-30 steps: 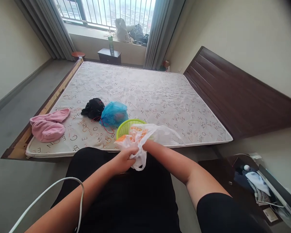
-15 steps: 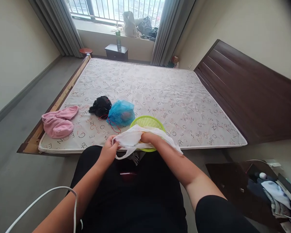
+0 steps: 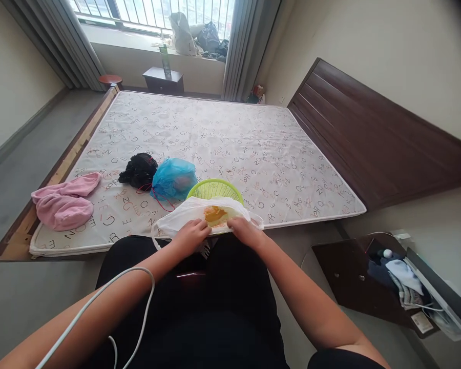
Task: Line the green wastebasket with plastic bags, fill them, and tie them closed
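A white plastic bag (image 3: 180, 214) is spread over the near part of a lime-green basket (image 3: 215, 189) at the mattress's front edge. My left hand (image 3: 193, 236) is closed on the bag's near edge at the left. On the right side of the opening, my right hand (image 3: 246, 232) grips the same edge. Between the hands the bag gapes, and something yellow-orange (image 3: 215, 215) shows inside; its kind I cannot make out. Left of the basket rests a blue plastic bag (image 3: 174, 178) with a red drawstring, touching a black plastic bag (image 3: 139, 171).
Pink cloth (image 3: 65, 200) lies on the left corner of the mattress (image 3: 215, 133). A wooden headboard (image 3: 369, 138) rises at the right. On a dark nightstand (image 3: 338, 277) sit folded clothes. A white cable (image 3: 96, 292) loops over my left forearm.
My right hand has come out of the white bag and now grips its edge. My left hand has shifted inward along the bag, whose opening now shows yellow-orange contents. The view has turned right.
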A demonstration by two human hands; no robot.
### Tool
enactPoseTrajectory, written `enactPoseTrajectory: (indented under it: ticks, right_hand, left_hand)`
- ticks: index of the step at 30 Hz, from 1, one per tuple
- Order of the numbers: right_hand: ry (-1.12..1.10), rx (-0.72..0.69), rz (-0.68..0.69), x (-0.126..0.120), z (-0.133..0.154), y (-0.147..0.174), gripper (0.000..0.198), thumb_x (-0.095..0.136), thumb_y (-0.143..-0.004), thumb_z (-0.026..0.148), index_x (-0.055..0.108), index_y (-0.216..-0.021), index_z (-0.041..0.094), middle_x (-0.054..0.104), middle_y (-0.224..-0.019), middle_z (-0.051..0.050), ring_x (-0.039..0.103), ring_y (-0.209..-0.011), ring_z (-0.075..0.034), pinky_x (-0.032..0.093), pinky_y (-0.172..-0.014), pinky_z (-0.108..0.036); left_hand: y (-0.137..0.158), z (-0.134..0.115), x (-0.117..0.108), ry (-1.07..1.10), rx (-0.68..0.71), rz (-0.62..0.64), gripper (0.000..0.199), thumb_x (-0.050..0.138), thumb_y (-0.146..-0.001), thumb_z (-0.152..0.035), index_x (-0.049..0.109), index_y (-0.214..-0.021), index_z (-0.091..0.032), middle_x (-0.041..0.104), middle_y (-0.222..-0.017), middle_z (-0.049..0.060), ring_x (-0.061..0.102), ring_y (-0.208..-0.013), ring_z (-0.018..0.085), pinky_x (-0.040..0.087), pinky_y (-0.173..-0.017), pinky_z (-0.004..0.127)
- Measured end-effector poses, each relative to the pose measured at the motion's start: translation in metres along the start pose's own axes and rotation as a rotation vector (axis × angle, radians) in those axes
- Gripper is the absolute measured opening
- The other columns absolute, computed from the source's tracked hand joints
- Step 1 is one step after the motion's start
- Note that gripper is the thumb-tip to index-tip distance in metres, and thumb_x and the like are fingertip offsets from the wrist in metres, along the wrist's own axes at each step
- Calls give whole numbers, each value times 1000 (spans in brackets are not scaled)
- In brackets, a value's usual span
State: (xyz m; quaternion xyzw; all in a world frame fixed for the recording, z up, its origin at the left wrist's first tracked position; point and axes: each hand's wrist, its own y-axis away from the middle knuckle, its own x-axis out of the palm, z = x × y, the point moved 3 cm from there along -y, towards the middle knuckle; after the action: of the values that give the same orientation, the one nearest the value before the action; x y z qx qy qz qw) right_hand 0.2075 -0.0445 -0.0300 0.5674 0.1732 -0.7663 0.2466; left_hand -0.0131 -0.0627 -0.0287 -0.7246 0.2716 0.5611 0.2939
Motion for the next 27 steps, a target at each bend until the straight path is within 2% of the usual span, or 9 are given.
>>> enactPoseTrajectory:
  ticks: [3, 6, 8, 10, 14, 17, 21, 24, 27]
  right_hand:
    - [80, 20, -105, 9, -2, 12, 21, 50, -97, 21, 70, -100, 22, 71, -91, -8, 64, -85, -25, 45, -76, -34]
    - [72, -2, -108, 24, -8, 26, 21, 51, -97, 29, 71, -96, 21, 71, -88, -9, 64, -84, -25, 46, -80, -35]
    - [-6, 34, -108, 34, -19, 32, 24, 52, -97, 36, 71, -91, 21, 71, -89, -9, 64, -88, -26, 48, -84, -37]
    - [-159, 147, -192, 41, -36, 33, 29, 47, -98, 39, 71, -96, 23, 71, -97, -9, 64, -100, -27, 48, -94, -40]
    - [-463, 457, -527, 42, -66, 15, 38, 42, -98, 44, 66, -116, 21, 64, -126, -13, 54, -128, -28, 44, -110, -44]
    - [-729, 627, -522, 43, -74, -17, 45, 55, -91, 52, 63, -120, 19, 64, -128, -14, 60, -121, -30, 51, -100, -43]
    - [-991, 693, -411, 46, -75, -58, 53, 62, -84, 47, 56, -129, 19, 70, -116, -10, 69, -92, -23, 57, -84, -37]
    - [-983, 675, -429, 49, -74, -69, 53, 68, -73, 33, 59, -123, 18, 70, -115, -10, 67, -103, -25, 55, -92, -38]
    - [-977, 625, -479, 55, -70, -68, 52, 70, -68, 29, 61, -119, 20, 67, -121, -10, 59, -117, -26, 50, -101, -37]
  left_hand:
    - [19, 18, 17, 19, 84, -82, 26, 51, -98, -14, 70, -113, -20, 64, -94, 10, 62, -88, 24, 52, -81, 37]
    - [31, 32, 26, 99, 55, -23, 27, 49, -98, -15, 70, -114, -22, 66, -96, 9, 63, -88, 22, 51, -82, 34]
    - [35, 43, 32, 181, -98, 66, 23, 51, -100, -25, 72, -105, -22, 69, -99, 9, 65, -89, 23, 51, -83, 35]
    - [37, 57, 37, 281, -335, 87, 28, 51, -99, -40, 73, -98, -22, 73, -98, 10, 68, -91, 26, 52, -84, 36]
    - [28, 85, 42, 550, -772, -188, 41, 49, -97, -52, 68, -108, -18, 76, -101, 12, 72, -100, 29, 53, -89, 37]
    - [6, 99, 47, 796, -997, -357, 46, 56, -94, -53, 60, -120, -15, 73, -115, 16, 74, -101, 27, 58, -82, 35]
    - [-27, 107, 46, 1129, -1164, -431, 61, 65, -90, -49, 45, -138, -18, 56, -144, 20, 71, -111, 28, 62, -71, 34]
    - [-34, 110, 40, 1301, -1205, -387, 62, 68, -90, -43, 42, -142, -22, 57, -142, 19, 71, -110, 29, 63, -71, 35]
    - [-27, 117, 35, 1288, -1232, -346, 64, 79, -81, -31, 48, -136, -20, 63, -133, 20, 70, -111, 31, 63, -73, 36]
